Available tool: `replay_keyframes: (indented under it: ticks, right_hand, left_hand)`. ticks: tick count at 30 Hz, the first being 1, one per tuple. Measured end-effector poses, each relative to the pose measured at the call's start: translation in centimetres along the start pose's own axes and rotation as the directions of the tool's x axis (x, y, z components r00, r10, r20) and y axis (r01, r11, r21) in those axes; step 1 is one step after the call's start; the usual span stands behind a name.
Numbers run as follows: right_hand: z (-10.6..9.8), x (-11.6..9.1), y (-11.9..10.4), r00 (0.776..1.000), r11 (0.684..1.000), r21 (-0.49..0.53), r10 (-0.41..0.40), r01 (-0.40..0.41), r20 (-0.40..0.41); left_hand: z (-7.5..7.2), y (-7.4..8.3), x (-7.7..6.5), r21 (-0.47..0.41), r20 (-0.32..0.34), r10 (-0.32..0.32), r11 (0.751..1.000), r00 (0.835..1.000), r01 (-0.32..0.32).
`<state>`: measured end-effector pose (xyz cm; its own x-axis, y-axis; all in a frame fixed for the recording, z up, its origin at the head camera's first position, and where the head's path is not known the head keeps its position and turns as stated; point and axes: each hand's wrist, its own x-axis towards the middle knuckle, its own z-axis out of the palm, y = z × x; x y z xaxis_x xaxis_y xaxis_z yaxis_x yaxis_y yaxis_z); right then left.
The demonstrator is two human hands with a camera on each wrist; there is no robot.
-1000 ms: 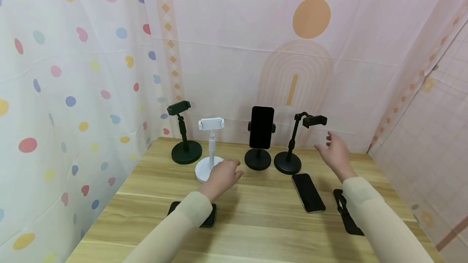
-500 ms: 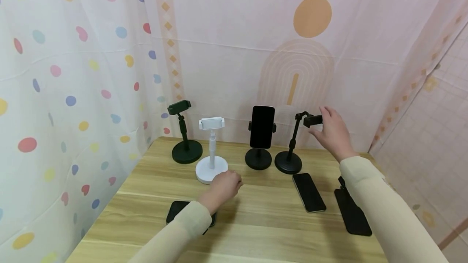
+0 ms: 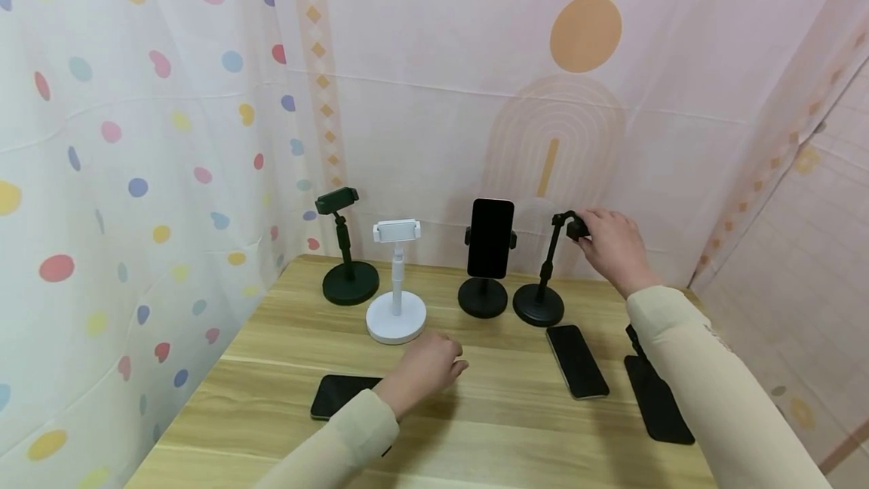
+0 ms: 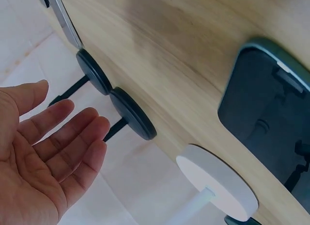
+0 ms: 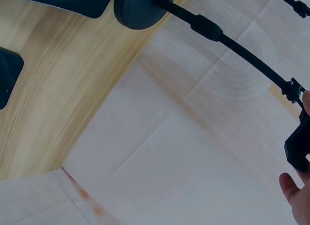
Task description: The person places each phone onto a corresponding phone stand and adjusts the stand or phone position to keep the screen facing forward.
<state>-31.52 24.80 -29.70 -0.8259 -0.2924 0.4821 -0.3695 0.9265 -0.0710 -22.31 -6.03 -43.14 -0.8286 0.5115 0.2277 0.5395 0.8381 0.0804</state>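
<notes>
My right hand (image 3: 616, 249) grips the clamp head of the rightmost black phone stand (image 3: 539, 306), whose bent neck rises from a round base. The fingers cover most of that clamp (image 5: 298, 145), seen at the right edge of the right wrist view. My left hand (image 3: 426, 370) hovers over the table with loosely bent fingers, and its palm (image 4: 34, 181) holds nothing. It is just in front of a white phone stand (image 3: 397, 319). Beneath the left forearm lies a dark phone (image 3: 339, 395), partly covered by the sleeve.
A second black stand (image 3: 483, 299) holds an upright phone (image 3: 492, 238). Far left is a dark green stand (image 3: 350, 283). Two more phones, one silver-edged (image 3: 577, 362) and one black (image 3: 658, 402), lie on the wooden table (image 3: 502, 429). Curtains hang behind and beside it.
My right hand has reached up and left to the black stand's clamp and taken hold, and the clamp has turned. My left hand has drifted down, towards me.
</notes>
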Motion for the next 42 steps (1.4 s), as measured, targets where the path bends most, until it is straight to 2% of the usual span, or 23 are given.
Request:
replay_keyframes:
  ticks: [10, 16, 20, 26, 30, 36, 42]
  right_hand:
    - [-0.1, 0.3, -1.1, 0.999, 0.998, -0.066, 0.02, -0.018, 0.027]
    - [0.4, 0.1, -1.5, 0.999, 0.994, -0.105, 0.034, -0.036, -0.015]
    - [0.5, 0.1, -1.5, 0.999, 0.997, -0.073, 0.024, -0.027, -0.044]
    - [0.4, 0.5, -1.5, 1.0, 0.999, 0.028, -0.03, 0.03, 0.001]
    - [0.3, 0.6, -1.5, 0.999, 0.999, 0.026, -0.038, 0.037, 0.024]
    - [0.0, 0.9, -1.5, 0.997, 0.997, 0.017, -0.079, 0.079, 0.008]
    - [-0.6, 1.3, -1.3, 0.995, 0.995, 0.037, -0.092, 0.091, 0.034]
  left_hand:
    - [0.1, 0.8, -0.5, -0.024, 0.033, -0.008, 1.0, 0.999, 0.009]
    - [0.3, 1.0, -0.7, -0.045, 0.058, 0.005, 0.999, 0.998, -0.002]
    - [0.3, 1.1, -0.9, -0.054, 0.066, 0.007, 0.999, 0.998, -0.003]
    - [0.6, 1.1, -1.0, -0.05, 0.055, 0.02, 0.999, 0.998, -0.017]
    - [0.8, 1.1, -0.9, -0.049, 0.059, 0.023, 0.999, 0.998, -0.02]
    - [0.9, 1.4, -1.1, -0.061, 0.07, 0.019, 0.998, 0.997, -0.015]
    - [0.9, 1.7, -1.1, -0.071, 0.103, 0.012, 0.997, 0.995, -0.004]
